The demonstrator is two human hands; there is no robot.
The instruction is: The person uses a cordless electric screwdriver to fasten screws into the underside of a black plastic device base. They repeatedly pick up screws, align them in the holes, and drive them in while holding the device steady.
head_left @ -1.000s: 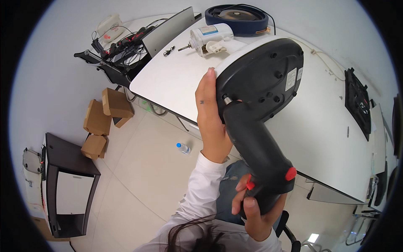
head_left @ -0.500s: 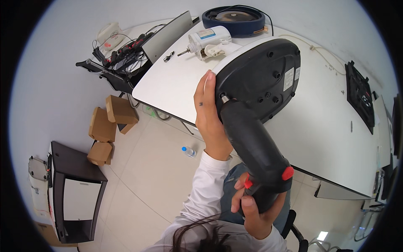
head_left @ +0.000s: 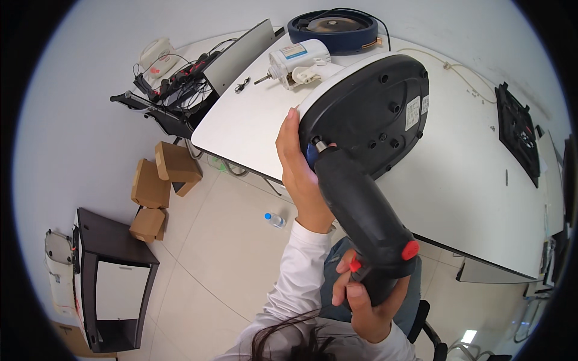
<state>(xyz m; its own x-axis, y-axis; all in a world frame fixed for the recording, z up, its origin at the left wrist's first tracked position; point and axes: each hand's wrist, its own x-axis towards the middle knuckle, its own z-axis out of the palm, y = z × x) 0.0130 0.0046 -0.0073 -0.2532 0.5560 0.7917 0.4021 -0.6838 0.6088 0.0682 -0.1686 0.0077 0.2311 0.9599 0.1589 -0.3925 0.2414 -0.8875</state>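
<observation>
My left hand is closed along the left rim of a fan base, tilted up with its black underside facing me. The base has round screw holes, stickers and a white outer shell. My right hand grips the handle of a black electric screwdriver with red buttons, index finger at the red trigger. Its metal tip sits at a hole near the base's left edge, and a bluish glow shows beside it. Behind the base lies the white fan motor with its bare shaft pointing left; their joint is partly hidden.
The white table carries a round dark-blue device at the back, a black tool case at the right, and a few small screws. Cardboard boxes, a water bottle and a dark cabinet stand left on the floor.
The view has shifted slightly. A bluish glow now shows by the screwdriver tip, absent before. Both hands keep their grips, and the tip stays at the same hole.
</observation>
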